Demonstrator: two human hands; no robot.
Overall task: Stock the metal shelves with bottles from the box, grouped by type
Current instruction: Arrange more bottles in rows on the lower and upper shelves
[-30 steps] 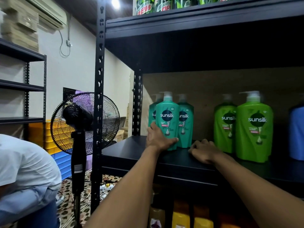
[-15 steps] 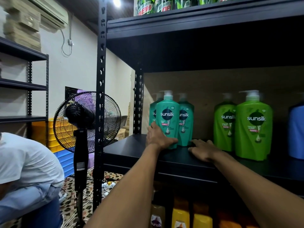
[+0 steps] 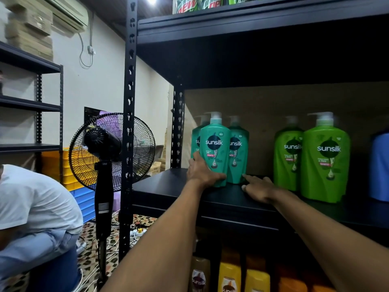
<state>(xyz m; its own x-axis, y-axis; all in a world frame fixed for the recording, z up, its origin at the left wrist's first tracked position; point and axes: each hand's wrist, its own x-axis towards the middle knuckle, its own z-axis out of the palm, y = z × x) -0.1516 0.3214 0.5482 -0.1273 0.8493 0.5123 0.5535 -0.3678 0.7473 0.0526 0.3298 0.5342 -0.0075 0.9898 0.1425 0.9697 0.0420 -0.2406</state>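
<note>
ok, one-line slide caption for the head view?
Left hand grips the front teal shampoo bottle on the metal shelf; right hand rests beside it.

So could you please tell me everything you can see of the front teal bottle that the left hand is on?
The front teal bottle is a glossy, plastic-looking Sunsilk shampoo pump bottle with a pale pump head and a dark round logo. It stands upright near the left end of the black shelf, in front of two matching teal bottles. The left hand wraps its lower left side, thumb across the base; the right hand rests on the shelf beside it, not touching it.
</note>
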